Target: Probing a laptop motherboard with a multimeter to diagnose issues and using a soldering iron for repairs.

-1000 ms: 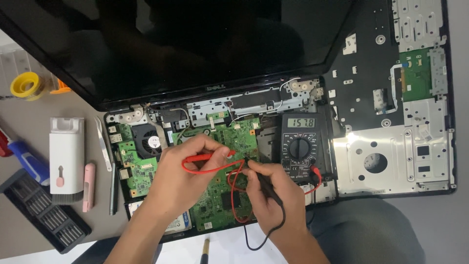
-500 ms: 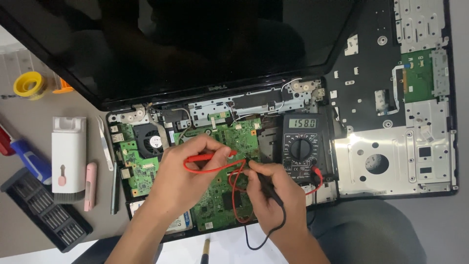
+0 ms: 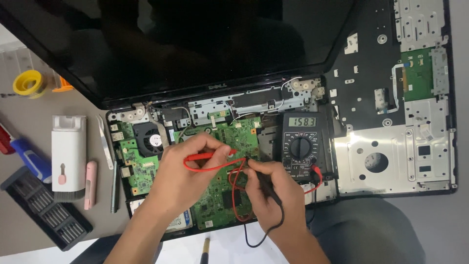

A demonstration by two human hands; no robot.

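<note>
An opened laptop lies on the table, its green motherboard (image 3: 234,142) bare. My left hand (image 3: 183,178) pinches a red test probe (image 3: 202,157), its tip lying on the board near the middle. My right hand (image 3: 271,193) grips a black test probe (image 3: 264,182), whose tip touches the board just right of the red one. Red and black leads loop from both probes to a black multimeter (image 3: 301,146), which rests on the laptop base to the right with its display lit.
The dark laptop screen (image 3: 195,44) stands open behind. The removed palm rest cover (image 3: 400,122) lies upside down at right. At left are a white cleaning brush (image 3: 68,156), a pink pen-shaped tool (image 3: 91,183), tweezers (image 3: 104,142), a bit set (image 3: 44,208), a yellow roll (image 3: 28,83).
Both hands hold the probes in nearly the same spot. The multimeter's reading has changed slightly.
</note>
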